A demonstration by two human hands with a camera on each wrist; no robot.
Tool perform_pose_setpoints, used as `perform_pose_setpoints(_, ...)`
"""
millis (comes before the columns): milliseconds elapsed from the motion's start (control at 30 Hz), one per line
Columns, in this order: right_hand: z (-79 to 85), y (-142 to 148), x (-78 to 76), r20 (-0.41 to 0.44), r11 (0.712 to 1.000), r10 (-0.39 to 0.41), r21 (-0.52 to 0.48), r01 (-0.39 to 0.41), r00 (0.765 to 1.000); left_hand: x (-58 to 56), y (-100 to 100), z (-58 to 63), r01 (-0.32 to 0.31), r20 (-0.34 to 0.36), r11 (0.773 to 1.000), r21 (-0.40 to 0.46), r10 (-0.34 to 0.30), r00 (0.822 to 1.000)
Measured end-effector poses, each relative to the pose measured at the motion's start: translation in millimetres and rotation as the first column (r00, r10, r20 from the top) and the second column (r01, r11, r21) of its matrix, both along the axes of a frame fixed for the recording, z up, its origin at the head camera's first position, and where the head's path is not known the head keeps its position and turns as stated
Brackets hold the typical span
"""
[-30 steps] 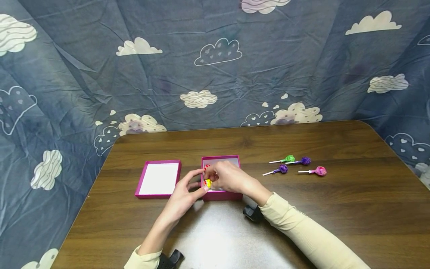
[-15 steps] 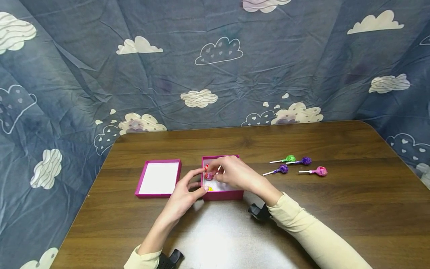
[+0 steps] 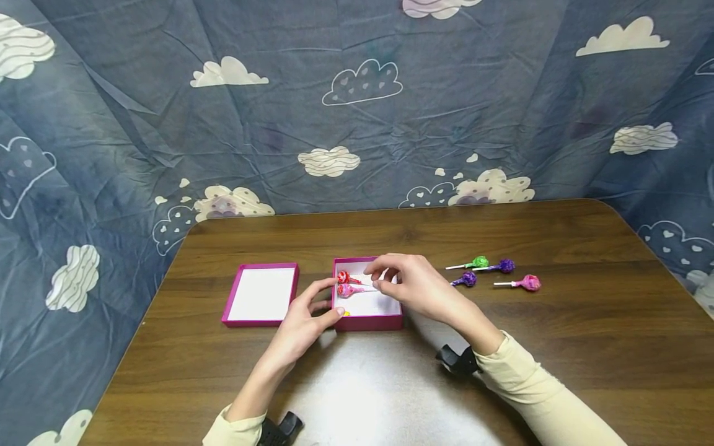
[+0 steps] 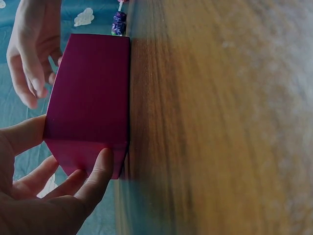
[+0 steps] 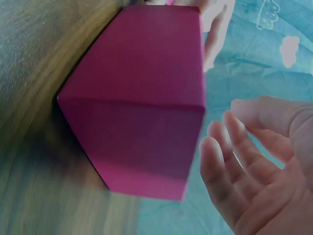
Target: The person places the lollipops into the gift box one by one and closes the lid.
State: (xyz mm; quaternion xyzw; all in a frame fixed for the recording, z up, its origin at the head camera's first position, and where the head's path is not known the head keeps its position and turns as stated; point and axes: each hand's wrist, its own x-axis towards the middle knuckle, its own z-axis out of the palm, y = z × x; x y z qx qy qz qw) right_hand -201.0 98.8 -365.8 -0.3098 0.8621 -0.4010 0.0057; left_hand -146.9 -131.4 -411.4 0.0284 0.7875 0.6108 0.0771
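Observation:
A magenta box (image 3: 369, 323) with a white inside stands lidless on the table. A red-wrapped lollipop (image 3: 343, 277) and a pink one (image 3: 344, 290) lie in it side by side, heads against the left wall. Of a yellow-wrapped sweet (image 3: 346, 313), only a bit shows by the front left corner. My left hand (image 3: 305, 317) holds the box's left side, thumb over the rim and fingers on the outer wall (image 4: 100, 166). Above the box's right part hovers my right hand (image 3: 419, 286), fingers loosely bent; in the right wrist view nothing is between them.
To the left lies the box's lid (image 3: 262, 296), white inside up. On the right are a green lollipop (image 3: 480, 262), two purple lollipops (image 3: 506, 266) and a pink lollipop (image 3: 530, 283). A cloud-patterned cloth (image 3: 357, 136) hangs behind the table (image 3: 586, 297).
My right hand has let go of the pink lollipop, now lying in the box below the red one, and has moved right and up. The left hand stays at the box's left side.

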Motion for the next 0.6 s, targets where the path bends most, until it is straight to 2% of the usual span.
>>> perform_pose_setpoints(133,6.0,11,3.3,0.015,0.999,-0.03,-0.03,0.03,0.999,0.4,0,0.7,0.003,0.001,1.0,-0.003,-0.003,1.0)
perform_pose_setpoints(400,14.3,32,7.3,-0.018,0.995,-0.07,-0.065,0.069,0.997,0.9,0,0.5,0.002,-0.002,1.0,-0.003,-0.002,1.0)
perform_pose_setpoints(600,18.2,51,8.6,-0.011,0.991,-0.119,-0.057,0.118,0.993,0.8,0,0.0,0.008,-0.003,1.0,0.009,-0.008,1.0)
